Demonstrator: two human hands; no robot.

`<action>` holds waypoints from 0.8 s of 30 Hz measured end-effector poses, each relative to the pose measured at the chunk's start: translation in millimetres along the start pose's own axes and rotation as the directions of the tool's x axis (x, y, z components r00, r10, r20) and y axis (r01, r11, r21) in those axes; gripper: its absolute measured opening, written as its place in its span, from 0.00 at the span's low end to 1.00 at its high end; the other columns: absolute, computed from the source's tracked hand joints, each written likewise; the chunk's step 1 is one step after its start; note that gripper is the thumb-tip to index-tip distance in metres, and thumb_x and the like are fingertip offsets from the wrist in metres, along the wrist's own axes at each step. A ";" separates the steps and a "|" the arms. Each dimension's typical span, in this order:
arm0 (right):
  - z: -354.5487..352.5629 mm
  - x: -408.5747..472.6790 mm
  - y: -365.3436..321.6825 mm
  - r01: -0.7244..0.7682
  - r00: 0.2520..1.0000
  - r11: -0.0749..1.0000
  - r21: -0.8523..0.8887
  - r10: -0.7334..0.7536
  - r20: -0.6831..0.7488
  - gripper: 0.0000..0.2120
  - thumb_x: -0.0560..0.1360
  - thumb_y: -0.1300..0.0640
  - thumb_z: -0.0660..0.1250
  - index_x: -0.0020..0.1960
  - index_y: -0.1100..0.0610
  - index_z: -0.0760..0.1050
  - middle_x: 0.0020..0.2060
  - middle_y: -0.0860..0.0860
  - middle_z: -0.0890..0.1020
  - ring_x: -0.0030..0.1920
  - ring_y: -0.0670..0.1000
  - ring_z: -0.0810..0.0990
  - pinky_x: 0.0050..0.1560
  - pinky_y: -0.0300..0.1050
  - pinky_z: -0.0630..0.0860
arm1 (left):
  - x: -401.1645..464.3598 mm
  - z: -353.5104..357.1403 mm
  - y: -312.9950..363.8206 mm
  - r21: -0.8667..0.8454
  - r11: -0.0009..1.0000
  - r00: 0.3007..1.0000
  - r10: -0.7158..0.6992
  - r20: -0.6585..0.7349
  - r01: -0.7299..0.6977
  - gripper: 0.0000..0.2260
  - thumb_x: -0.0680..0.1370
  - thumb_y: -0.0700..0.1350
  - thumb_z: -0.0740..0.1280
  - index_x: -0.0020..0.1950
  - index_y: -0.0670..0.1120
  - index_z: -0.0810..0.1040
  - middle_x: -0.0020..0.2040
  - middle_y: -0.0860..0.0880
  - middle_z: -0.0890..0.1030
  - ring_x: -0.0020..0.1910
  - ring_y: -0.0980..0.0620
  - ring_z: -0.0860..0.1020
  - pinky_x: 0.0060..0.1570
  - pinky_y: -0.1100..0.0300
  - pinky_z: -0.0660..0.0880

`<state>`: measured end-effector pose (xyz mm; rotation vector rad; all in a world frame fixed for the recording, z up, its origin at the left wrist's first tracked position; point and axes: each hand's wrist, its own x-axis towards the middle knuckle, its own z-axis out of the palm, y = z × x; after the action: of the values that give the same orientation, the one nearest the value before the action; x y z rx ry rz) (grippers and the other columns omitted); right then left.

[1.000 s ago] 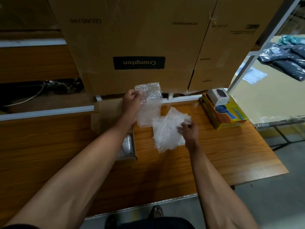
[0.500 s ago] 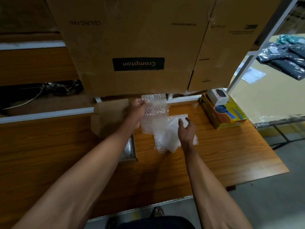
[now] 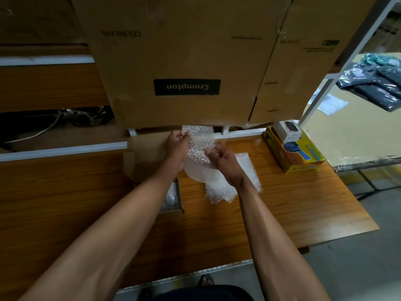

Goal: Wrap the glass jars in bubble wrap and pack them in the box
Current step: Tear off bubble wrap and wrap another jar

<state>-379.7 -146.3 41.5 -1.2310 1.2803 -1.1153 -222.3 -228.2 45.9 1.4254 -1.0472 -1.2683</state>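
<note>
From the head camera, both hands meet at the centre of the frame, just below the big upside-down Crompton carton [image 3: 186, 61]. The left hand [image 3: 176, 146] grips the upper left edge of a bubble wrap sheet [image 3: 200, 146], its fingers curled round the edge. The right hand [image 3: 225, 162] pinches the same sheet from the right with bent fingers. The sheet is clear, pebbled with small bubbles, rumpled and held up above the desk [image 3: 282, 209]; whether a jar is inside it cannot be told.

Under the right hand more bubble wrap pieces [image 3: 221, 190] lie flat on the wood, pale and overlapping. At centre left, partly hidden by the left forearm, stands the open brown box [image 3: 149, 153], its flap raised toward the carton; a whitish wrapped bundle [image 3: 170, 196] shows inside it.

At centre right, near the desk's far edge, a yellow box [image 3: 297, 157] carries a small white box [image 3: 287, 132]. Dark packets [image 3: 377, 85] lie at upper right.
</note>
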 end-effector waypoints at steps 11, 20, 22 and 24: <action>22.5 21.8 -5.4 0.047 0.996 0.995 0.084 -0.040 -0.081 0.08 0.86 0.52 0.65 0.58 0.57 0.78 0.37 0.46 0.73 0.43 0.53 0.71 0.58 0.76 0.77 | 0.3 -53.9 -6.2 0.019 1.000 0.949 -0.028 0.315 0.023 0.10 0.79 0.47 0.75 0.59 0.48 0.82 0.54 0.48 0.86 0.52 0.49 0.84 0.51 0.51 0.81; 42.6 37.1 -24.7 0.136 0.989 0.991 0.023 -0.134 -0.064 0.11 0.83 0.66 0.66 0.62 0.58 0.82 0.51 0.48 0.87 0.51 0.48 0.83 0.50 0.50 0.81 | 6.7 -92.6 6.4 -0.045 0.996 0.936 0.085 0.343 -0.074 0.13 0.78 0.34 0.73 0.59 0.47 0.82 0.55 0.49 0.86 0.55 0.51 0.85 0.53 0.54 0.83; 44.8 40.3 -24.8 0.156 0.984 0.988 0.007 -0.155 -0.082 0.11 0.82 0.66 0.67 0.59 0.58 0.85 0.54 0.53 0.87 0.54 0.54 0.84 0.54 0.59 0.80 | 7.6 -96.6 8.1 -0.060 0.994 0.931 0.109 0.347 -0.094 0.14 0.78 0.31 0.71 0.57 0.48 0.83 0.55 0.47 0.86 0.56 0.50 0.85 0.53 0.56 0.83; 46.2 41.6 -24.2 0.179 0.981 0.984 0.005 -0.178 -0.081 0.10 0.81 0.66 0.68 0.57 0.58 0.86 0.55 0.57 0.87 0.56 0.59 0.84 0.56 0.61 0.80 | 9.8 -98.8 7.1 -0.046 0.993 0.939 0.120 0.323 -0.111 0.14 0.78 0.30 0.70 0.54 0.48 0.83 0.54 0.47 0.85 0.56 0.47 0.84 0.55 0.53 0.83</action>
<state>-331.1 -188.3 59.6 -1.3236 1.2389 -1.3112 -123.1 -229.4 54.5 1.1374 -1.3081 -1.4572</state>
